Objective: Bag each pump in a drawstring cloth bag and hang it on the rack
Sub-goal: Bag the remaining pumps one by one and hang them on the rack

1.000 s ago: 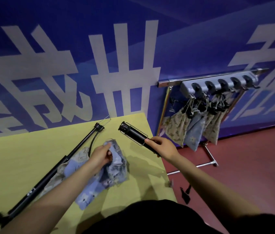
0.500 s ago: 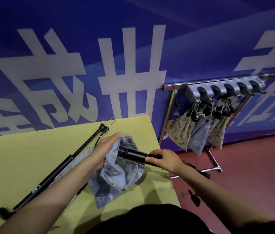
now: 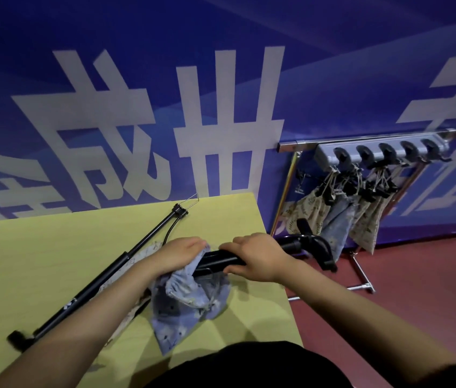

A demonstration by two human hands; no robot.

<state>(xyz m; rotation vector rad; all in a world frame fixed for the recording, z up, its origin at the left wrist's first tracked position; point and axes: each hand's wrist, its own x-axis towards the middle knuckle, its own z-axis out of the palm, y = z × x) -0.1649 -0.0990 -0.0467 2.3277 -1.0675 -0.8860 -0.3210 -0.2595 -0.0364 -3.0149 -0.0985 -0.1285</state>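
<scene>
near field: the blue drawstring bag [image 3: 190, 301] hangs over the yellow table [image 3: 53, 247], its gathered mouth bunched in the curled fingers of the left hand [image 3: 179, 254]. the right hand [image 3: 257, 260] wraps round the black barrel of the pump [image 3: 299, 247], fingers curled over the top and thumb beneath; the barrel's left end sits inside the bag mouth, touching the left fingers, while its handle end projects right past the table edge. middle field: a second pump [image 3: 103, 278] lies diagonally on the table, left of the hands, over a pale cloth bag [image 3: 143, 254]. far field: the rack [image 3: 380, 149] by the blue wall [image 3: 221, 79] carries several filled bags [image 3: 338, 222] on its hooks.
</scene>
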